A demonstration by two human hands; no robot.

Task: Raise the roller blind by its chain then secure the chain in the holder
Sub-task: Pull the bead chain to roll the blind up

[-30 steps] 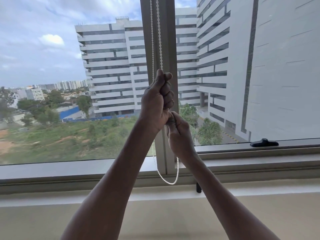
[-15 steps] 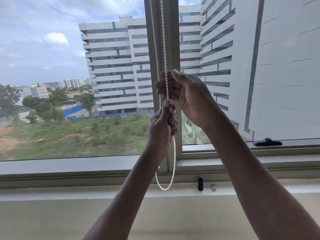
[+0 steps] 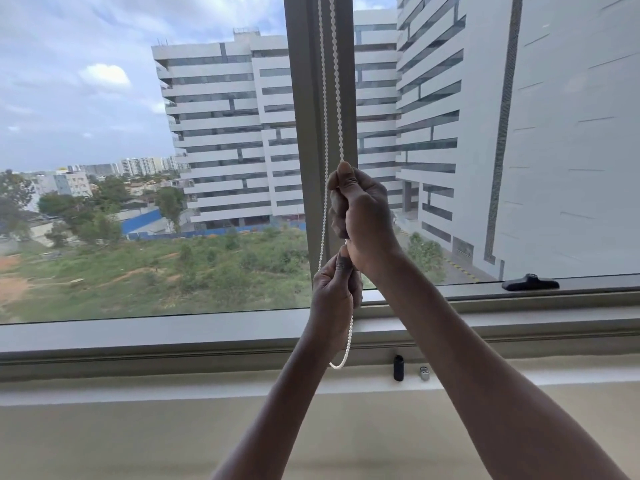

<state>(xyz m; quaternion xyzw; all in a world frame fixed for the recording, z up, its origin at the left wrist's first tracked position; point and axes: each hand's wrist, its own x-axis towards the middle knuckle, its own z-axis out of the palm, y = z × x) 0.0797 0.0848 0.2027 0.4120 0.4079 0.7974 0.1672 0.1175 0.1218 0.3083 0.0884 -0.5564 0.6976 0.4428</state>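
My right hand grips the chain in a fist, just above my left hand, which pinches the same strand. The chain hangs along the window post, its loop dangling near the sill.

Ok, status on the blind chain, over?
Right hand grips chain high, left hand grips it just below. Loop hangs free above sill, not in black holder. Nothing in the way.

Both forearms bare, no sleeves visible.
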